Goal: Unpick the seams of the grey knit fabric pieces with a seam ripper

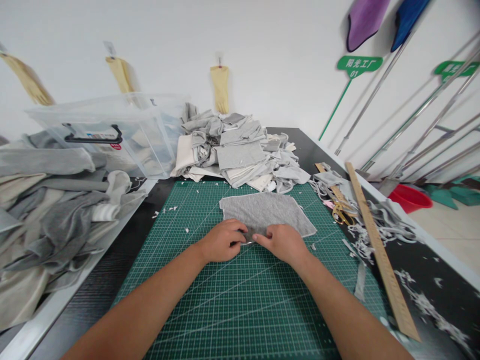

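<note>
A grey piece of cloth lies flat on the green cutting mat. My left hand and my right hand rest side by side at the cloth's near edge, fingers curled and pinching the hem. A small thin metal object shows between the fingertips; I cannot tell what it is. Both forearms stretch over the mat toward the cloth.
A heap of grey and cream cloth pieces sits at the mat's far edge. A clear plastic bin and more fabric lie left. To the right are a long wooden ruler, gold scissors and fabric scraps.
</note>
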Motion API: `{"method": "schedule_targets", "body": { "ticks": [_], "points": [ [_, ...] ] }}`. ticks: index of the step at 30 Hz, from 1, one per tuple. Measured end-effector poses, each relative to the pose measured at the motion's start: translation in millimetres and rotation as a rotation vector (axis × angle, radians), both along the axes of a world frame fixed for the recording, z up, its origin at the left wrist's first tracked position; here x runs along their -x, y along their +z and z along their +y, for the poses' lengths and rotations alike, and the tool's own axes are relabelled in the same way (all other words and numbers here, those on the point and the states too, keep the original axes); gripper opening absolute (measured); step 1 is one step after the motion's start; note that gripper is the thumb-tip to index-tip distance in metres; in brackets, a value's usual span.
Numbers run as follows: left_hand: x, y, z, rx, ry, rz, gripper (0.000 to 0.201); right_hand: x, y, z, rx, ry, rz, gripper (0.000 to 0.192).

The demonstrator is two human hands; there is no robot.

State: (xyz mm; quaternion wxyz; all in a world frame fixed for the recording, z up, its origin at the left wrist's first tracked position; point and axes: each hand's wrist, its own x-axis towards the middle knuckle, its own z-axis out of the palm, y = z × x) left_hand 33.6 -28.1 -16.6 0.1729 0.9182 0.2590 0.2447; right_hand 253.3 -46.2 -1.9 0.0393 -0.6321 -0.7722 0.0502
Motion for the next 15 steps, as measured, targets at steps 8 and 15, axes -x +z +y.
{"method": "schedule_targets", "body": {
  "ticks": [8,15],
  "points": [
    [0.2,0.4,0.0,0.005,0.002,0.003,0.025,1.8,0.6,-1.2,-0.021,0.003,-0.001,0.058],
    [0.0,-0.4,0.3,0.002,-0.001,0.002,0.023,3.2,-0.1,-1.6,-0.022,0.004,-0.002,0.059]
  ]
}}
